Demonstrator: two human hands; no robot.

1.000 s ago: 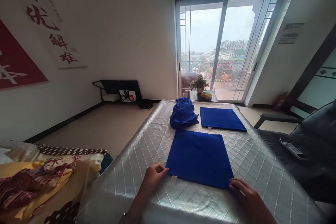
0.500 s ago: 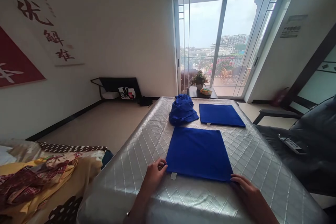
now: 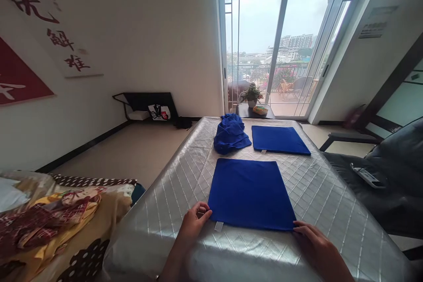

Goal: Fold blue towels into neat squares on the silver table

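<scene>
A flat blue square of cloth (image 3: 251, 194), probably a cushion cover, lies spread on the silver quilted table cover (image 3: 178, 189) in front of me. A small white tag sticks out from its near edge, close to the left corner. My left hand (image 3: 196, 219) pinches the near left corner between thumb and fingers. At the near right corner, my right hand (image 3: 312, 237) has its fingers closed on the cloth edge. Farther back lies another flat blue cloth square (image 3: 280, 139), also tagged. Beside it sits a crumpled heap of blue cloth (image 3: 230, 135).
To the left is a surface with rumpled patterned fabrics (image 3: 59, 216). A dark armchair (image 3: 393, 180) with a white remote-like device (image 3: 367, 175) stands at right. Beyond the table, a potted plant (image 3: 252, 95) rests on a small stand before sliding glass doors.
The near cloth's front edge has shifted slightly toward me and looks straighter. Both hands stay at its near corners, the right one slightly farther right. The camera view has tilted a little.
</scene>
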